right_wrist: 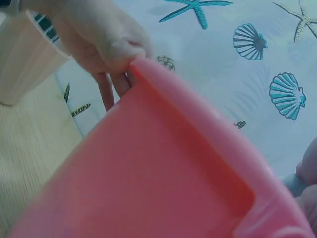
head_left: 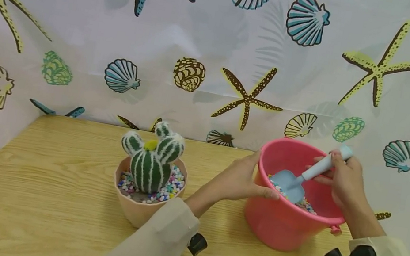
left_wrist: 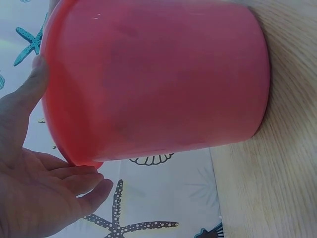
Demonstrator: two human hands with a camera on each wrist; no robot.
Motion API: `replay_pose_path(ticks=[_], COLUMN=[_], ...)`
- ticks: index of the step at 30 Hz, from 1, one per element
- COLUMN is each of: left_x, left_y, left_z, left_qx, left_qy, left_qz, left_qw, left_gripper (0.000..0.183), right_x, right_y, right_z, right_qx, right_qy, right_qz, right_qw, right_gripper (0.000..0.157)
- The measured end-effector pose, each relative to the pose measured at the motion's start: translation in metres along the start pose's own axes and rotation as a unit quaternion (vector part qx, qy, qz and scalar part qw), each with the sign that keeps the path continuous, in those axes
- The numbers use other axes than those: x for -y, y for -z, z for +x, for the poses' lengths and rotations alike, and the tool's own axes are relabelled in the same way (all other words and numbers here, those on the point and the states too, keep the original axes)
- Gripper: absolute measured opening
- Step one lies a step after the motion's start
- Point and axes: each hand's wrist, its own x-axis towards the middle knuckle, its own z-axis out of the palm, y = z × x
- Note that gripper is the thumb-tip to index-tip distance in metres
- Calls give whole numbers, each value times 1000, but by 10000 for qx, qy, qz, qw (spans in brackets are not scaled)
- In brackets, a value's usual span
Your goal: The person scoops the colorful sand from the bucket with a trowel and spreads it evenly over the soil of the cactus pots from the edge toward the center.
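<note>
The bucket (head_left: pixel 274 226) is coral pink, the scoop (head_left: pixel 286 183) powder blue with a paler handle. White, pink, blue and yellow speckle the pebbles (head_left: pixel 175 182) in a peach pot (head_left: pixel 133 210). The cactus (head_left: pixel 149 174) is dark green with fuzzy white stripes and a yellow tuft (head_left: pixel 151 145). Cream sleeves (head_left: pixel 155 238) carry black straps (head_left: pixel 364 255). Honey-coloured grain streaks the counter (head_left: pixel 38 191); yellow, blue, brown and green starfish and shells pattern the whitish cloth (head_left: pixel 213 26).

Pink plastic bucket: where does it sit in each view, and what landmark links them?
Head: the pink plastic bucket, right of centre.
Left wrist: upper middle, sideways, rim toward the left.
Right wrist: bottom centre, close up, rim slanting down to the right.
Shared landmark: the bare left hand, at the rim in all three.
</note>
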Motion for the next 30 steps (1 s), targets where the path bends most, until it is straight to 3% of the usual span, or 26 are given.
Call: replay_pose_path(ticks=[4, 13, 30], left_x=[-1, -1, 2], left_y=[0, 0, -1], left_z=[0, -1, -4], left_qx=[-30, -24, 33], left_qy=[20, 33, 171], left_qz=[101, 45, 127], left_qw=[9999, 10000, 9998], left_gripper=[106, 106, 108], right_x=[1, 4, 1], right_y=[1, 6, 10], right_z=[0, 1, 0], right_qx=[-17, -293, -829], right_qy=[-367, -891, -941], right_qz=[559, 1199, 2227], right_qw=[9978, 9883, 9668], right_gripper=[17, 21, 29])
